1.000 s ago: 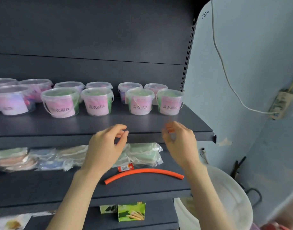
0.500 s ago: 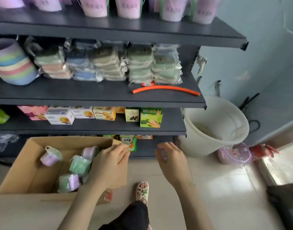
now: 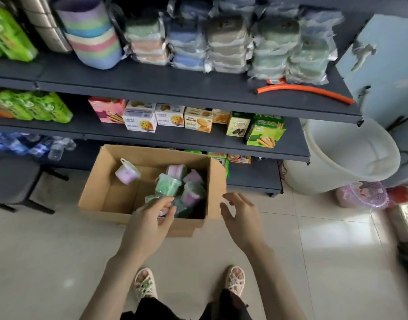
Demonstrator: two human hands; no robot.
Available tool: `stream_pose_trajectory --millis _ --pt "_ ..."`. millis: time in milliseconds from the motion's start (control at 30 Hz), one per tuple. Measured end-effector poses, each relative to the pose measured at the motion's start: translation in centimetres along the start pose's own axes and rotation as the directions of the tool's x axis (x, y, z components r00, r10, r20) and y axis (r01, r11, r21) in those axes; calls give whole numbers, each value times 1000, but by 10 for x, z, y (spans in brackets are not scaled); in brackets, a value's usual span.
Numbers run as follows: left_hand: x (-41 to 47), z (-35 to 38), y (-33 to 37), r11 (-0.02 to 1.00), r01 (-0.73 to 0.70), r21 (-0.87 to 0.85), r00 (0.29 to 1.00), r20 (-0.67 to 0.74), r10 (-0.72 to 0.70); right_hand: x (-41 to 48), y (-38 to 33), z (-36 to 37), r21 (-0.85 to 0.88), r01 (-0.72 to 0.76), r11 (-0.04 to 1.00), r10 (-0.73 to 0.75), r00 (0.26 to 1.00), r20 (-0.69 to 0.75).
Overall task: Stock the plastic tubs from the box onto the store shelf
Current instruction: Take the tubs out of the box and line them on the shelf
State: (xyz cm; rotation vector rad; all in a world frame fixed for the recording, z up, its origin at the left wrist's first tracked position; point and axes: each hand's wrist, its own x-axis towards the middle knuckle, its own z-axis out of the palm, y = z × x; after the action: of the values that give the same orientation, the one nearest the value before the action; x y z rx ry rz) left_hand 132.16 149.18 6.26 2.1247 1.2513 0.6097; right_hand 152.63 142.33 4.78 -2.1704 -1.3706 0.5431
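Note:
An open cardboard box (image 3: 99, 192) stands on the floor in front of the shelves. Inside it lie several small plastic tubs, pink, purple and green; one purple tub (image 3: 127, 173) lies apart at the back left, and a green tub (image 3: 168, 184) tops the heap on the right side. My left hand (image 3: 149, 224) hovers over the box's near edge, fingers apart, just above the heap and holding nothing. My right hand (image 3: 243, 218) is open beside the box's right corner, outside it. The top shelf with the stocked tubs is out of view.
Dark shelves (image 3: 175, 86) hold wrapped sponges, stacked bowls, biscuit boxes (image 3: 198, 120) and an orange hose (image 3: 304, 91). A white bucket (image 3: 350, 158) and a pink basket (image 3: 362, 195) stand on the tiled floor to the right. A dark stool (image 3: 13, 181) is at left.
My view has dropped from the top shelf of tubs down to the box on the floor. Both hands have come down, the left one reaching over the box.

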Motion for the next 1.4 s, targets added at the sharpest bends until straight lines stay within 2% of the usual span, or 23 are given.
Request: stream_pose_trajectory --millis 100,233,400,567,733,900,1133,1267,1333,1400 --pt "-19 -43 -65 994 108 31 994 18 -109 -3 -47 58 28 -32 999 31 999 27" --pt "-23 -81 -132 980 186 65 981 42 -189 1 -94 126 34 -47 998 42 990 138" --pt "3 -90 -179 983 182 30 977 112 -184 29 -119 176 48 -114 992 103 976 193" --pt "47 -65 -224 963 266 -29 947 192 -256 77 -115 215 41 -209 977 195 956 219" --pt "88 -17 -271 889 451 -82 846 355 -397 123 -87 256 53 -337 940 316 918 241" --pt "125 52 -328 847 531 -37 759 466 -455 162 -39 314 74 -435 897 405 879 251" --pt "145 140 -397 737 676 17 577 610 -543 196 22 390 208 -694 689 648 719 252" --pt "156 179 -420 685 728 28 463 716 -522 203 51 419 368 -741 562 698 663 271" --pt "157 195 -423 676 737 25 435 747 -502 206 57 429 469 -748 470 698 640 321" --pt "157 203 -423 671 741 28 424 755 -500 210 59 438 523 -741 421 677 641 363"
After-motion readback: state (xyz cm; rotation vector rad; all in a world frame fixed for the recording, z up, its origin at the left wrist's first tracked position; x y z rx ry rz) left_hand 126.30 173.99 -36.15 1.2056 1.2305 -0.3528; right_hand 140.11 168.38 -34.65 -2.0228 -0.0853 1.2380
